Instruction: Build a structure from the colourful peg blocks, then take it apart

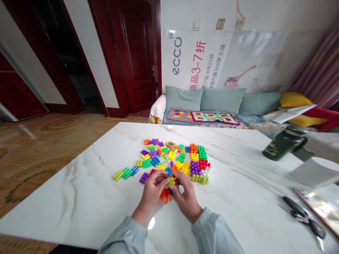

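Note:
Both of my hands meet low over the near edge of a spread of coloured plastic building pieces. My left hand [152,188] pinches a yellow-green piece [170,183] between thumb and fingers. From the other side my right hand [187,195] closes on the same piece, and a thin orange bit shows by its fingertips. Just below the fingers lie orange-red tube pieces [166,196], partly covered by the hands. Purple tube pieces [144,177] are close to my left hand. Yellow tube pieces [186,169] lie beyond my right hand.
Rounded pieces sorted by colour, such as green ones [202,152], stand in a block at right. A white marbled table [100,204] carries everything. Farther right are a dark green flask [282,143], a white paper stack [315,171], keys [304,217] and a phone-like slab [321,204].

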A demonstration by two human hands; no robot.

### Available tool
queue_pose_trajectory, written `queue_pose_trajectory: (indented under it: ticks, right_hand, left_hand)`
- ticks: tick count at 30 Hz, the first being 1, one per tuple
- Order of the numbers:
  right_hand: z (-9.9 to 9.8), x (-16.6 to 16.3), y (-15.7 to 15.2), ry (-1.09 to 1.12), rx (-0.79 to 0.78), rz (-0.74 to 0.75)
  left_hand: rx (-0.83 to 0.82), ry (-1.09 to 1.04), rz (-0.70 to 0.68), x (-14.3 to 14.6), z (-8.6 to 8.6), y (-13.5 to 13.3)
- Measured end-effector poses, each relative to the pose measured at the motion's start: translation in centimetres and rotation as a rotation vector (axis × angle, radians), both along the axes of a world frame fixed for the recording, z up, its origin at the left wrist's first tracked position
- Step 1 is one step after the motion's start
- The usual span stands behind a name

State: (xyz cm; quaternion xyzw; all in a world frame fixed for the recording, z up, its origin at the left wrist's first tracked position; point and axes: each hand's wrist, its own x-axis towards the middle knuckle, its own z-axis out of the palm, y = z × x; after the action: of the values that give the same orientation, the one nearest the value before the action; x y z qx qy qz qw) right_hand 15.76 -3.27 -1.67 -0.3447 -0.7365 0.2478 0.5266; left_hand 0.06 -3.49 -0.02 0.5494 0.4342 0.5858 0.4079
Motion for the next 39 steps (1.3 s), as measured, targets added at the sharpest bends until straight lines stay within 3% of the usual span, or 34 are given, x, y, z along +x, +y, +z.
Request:
queue_pose_trajectory:
  ticks: [7, 13, 20, 25, 31, 35, 39]
  right_hand:
    - [0.7, 0.0, -0.6, 0.033, -0.041, 0.083]
    - [1.4, -0.1, -0.9, 0.033, -0.044, 0.035]
    - [0.9, -0.3, -0.7, 0.094, -0.07, 0.013]
    - [1.2, 1.2, -0.9, 0.039, -0.08, -0.129]
    - [1.0, 6.5, -1.3, -0.167, -0.114, -0.435]
    - [0.1, 8.3, -1.4, -0.232, -0.141, -0.477]
    - [0.0, 8.2, -2.0, -0.215, -0.052, -0.512]
  left_hand:
    - [-0.029, -0.026, -0.009, -0.3, 0.2, 0.3]
    - [0.002, 0.106, -0.007, 0.0, -0.1, 0.3]
    - [0.058, 0.183, -0.011, 0.0, -0.4, 0.1]
    - [0.009, 0.131, -0.093, 0.1, -0.5, -0.1]
    - [-0.01, 0.075, -0.144, 0.3, -0.7, 0.0]
    - [-0.002, 0.073, -0.156, 0.4, -0.9, 0.1]
    - [-0.011, 0.059, -0.155, 0.3, -1.0, 0.1]
